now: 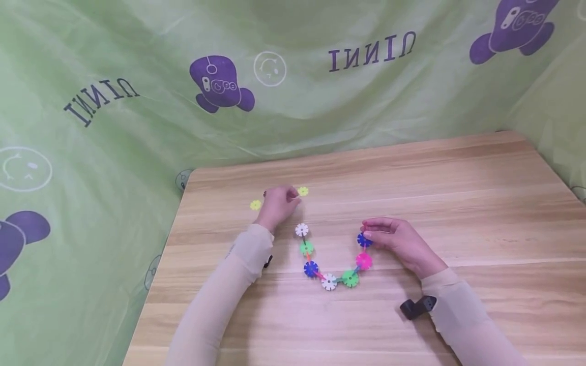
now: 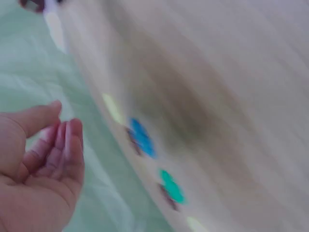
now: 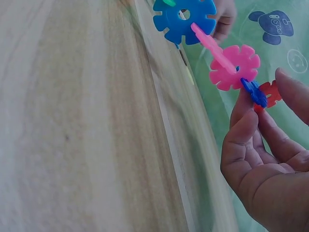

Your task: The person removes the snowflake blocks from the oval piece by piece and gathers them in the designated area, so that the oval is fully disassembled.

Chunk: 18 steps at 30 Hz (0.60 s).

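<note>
A chain of notched plastic discs (image 1: 329, 282) curves in a U between my hands, in white, green, blue and pink, with thin edge-on linking pieces. My right hand (image 1: 403, 243) pinches the chain's right end; in the right wrist view a small blue disc (image 3: 254, 93) and a red disc (image 3: 271, 94) sit at its fingertips, beside a pink disc (image 3: 235, 67). Farther back, my left hand (image 1: 278, 207) reaches over the table, fingers loosely bent and nothing seen between them. A yellow disc (image 1: 303, 191) lies right by its fingertips. The white disc (image 1: 301, 230) ends the chain nearest this hand.
Another yellow disc (image 1: 255, 205) lies left of my left hand. The wooden table (image 1: 458, 203) ends at a green printed curtain (image 1: 293, 122) behind and on both sides. A black device (image 1: 417, 307) sits at my right wrist.
</note>
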Tool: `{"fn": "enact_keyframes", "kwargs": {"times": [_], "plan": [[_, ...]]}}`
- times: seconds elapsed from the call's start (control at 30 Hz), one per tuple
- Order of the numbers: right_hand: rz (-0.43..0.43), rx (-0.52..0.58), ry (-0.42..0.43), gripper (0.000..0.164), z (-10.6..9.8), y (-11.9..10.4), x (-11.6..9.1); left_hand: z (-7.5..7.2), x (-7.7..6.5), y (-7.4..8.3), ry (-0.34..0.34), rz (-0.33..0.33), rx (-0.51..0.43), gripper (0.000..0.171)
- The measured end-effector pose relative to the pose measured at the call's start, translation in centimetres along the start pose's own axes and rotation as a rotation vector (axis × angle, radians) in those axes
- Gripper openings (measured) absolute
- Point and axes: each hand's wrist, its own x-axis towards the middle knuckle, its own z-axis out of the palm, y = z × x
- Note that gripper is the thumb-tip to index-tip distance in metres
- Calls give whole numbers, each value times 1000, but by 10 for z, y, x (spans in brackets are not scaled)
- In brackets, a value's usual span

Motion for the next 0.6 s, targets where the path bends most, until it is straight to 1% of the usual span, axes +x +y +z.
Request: {"fn": "enact_keyframes", "kwargs": {"times": [0.07, 0.13, 0.17, 0.23, 0.33, 0.37, 0.43, 0.5, 0.6], "plan": [[0, -8, 3, 57, 0, 0, 0, 3, -4, 16, -49, 49, -22, 23], [1, -19, 3, 58, -1, -1, -1, 8, -8, 32, -118, 103, -34, 27], [0, -23, 3, 59, -1, -1, -1, 11, -11, 41, -154, 142, -22, 29], [-1, -25, 0, 59, -1, -2, -1, 17, -15, 57, -229, 246, 18, 32], [-10, -34, -4, 58, -1, -3, -2, 26, -21, 75, -320, 452, 108, 35], [-14, -33, -4, 58, -1, -3, -2, 30, -22, 79, -333, 520, 139, 35], [-23, -40, -6, 57, -1, -3, -2, 36, -24, 84, -353, 619, 171, 36], [-33, -38, -11, 56, 0, -4, -2, 41, -25, 86, -356, 680, 203, 38], [-42, -30, -15, 56, 0, -4, -1, 46, -27, 85, -348, 742, 233, 43]]}}
